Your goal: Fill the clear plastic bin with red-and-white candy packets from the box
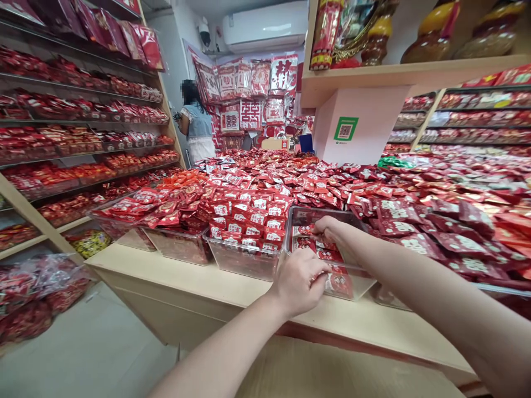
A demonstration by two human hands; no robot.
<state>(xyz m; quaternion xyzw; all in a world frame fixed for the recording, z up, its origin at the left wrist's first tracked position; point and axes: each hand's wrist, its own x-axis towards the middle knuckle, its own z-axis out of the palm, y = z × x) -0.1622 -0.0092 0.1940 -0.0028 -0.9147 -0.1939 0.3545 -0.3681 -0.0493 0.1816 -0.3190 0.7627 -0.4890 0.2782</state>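
A clear plastic bin [360,279] stands at the counter's front, partly filled with red printed packets [338,283]. My right hand [331,229] reaches into it from the right, its fingers bent down and closed on a red packet [302,231] near the back. At the front rim is my left hand [301,282], back upward and fingers curled; what lies under them is hidden. To the left, a neighbouring clear bin [244,262] holds upright rows of red packets [249,218] with white print.
More bins of red packets cover the pale wooden counter [244,290]. Dark red packets [431,237] heap up at the right. Overhead, a wooden shelf [415,72] juts out above a white pillar [360,124]. Stocked shelves [83,121] line the left; a person [197,124] stands at the back.
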